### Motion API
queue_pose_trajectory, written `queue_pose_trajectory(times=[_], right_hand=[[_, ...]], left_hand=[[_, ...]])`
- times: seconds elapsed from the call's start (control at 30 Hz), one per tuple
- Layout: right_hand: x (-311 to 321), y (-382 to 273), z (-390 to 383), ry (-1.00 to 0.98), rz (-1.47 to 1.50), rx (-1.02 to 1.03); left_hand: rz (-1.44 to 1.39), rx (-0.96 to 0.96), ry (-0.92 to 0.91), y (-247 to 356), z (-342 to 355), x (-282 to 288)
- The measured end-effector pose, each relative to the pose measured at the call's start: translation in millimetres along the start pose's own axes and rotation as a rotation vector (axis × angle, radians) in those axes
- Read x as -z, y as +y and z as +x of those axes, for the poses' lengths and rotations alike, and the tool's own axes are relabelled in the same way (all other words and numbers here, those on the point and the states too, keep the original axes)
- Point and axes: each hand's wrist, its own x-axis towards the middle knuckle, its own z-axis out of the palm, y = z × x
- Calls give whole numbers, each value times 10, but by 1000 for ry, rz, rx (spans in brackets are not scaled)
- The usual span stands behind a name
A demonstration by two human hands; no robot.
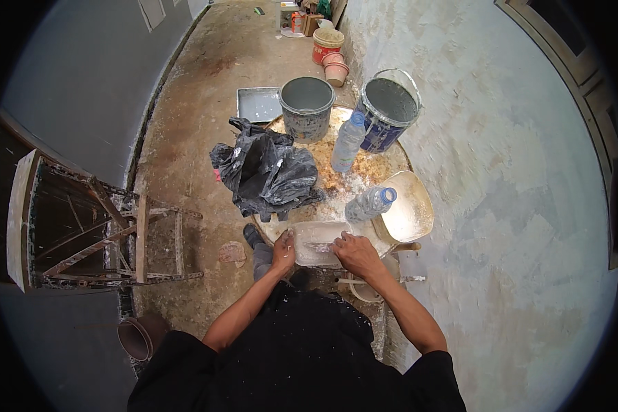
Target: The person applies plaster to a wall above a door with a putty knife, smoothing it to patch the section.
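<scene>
A pale, shallow rectangular tray (312, 259) sits at the near edge of the round table, in front of my body. My left hand (283, 251) grips its left side, thumb up along the rim. Over the tray's right part, my right hand (357, 255) is closed, knuckles up. A greyish narrow piece (316, 247) shows in the tray beside my right fingers; whether they hold it I cannot tell. Just beyond stands a clear plastic bottle (368, 206) with a blue top, next to a cream tub (410, 206) with white residue.
A crumpled black plastic bag (271, 168), another bottle (348, 144), a grey bucket (307, 113) and a blue bucket (384, 113) stand on the stained table (336, 180). A wooden stepladder (142, 237) is at left, a plastered wall (501, 206) at right.
</scene>
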Motion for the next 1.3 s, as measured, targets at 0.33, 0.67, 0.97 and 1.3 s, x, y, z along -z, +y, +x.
queue_pose_trajectory(times=[0.33, 0.67, 0.97, 1.3], right_hand=[[-462, -323, -218, 231, -72, 8], [-395, -136, 98, 240, -66, 2], [-370, -97, 79, 44, -12, 45], [-375, 22, 165, 137, -60, 26]], left_hand=[[-16, 25, -21, 252, -54, -25], [-33, 122, -5, 282, -66, -12], [-70, 52, -25, 127, -28, -9], [-44, 109, -27, 225, -46, -29]])
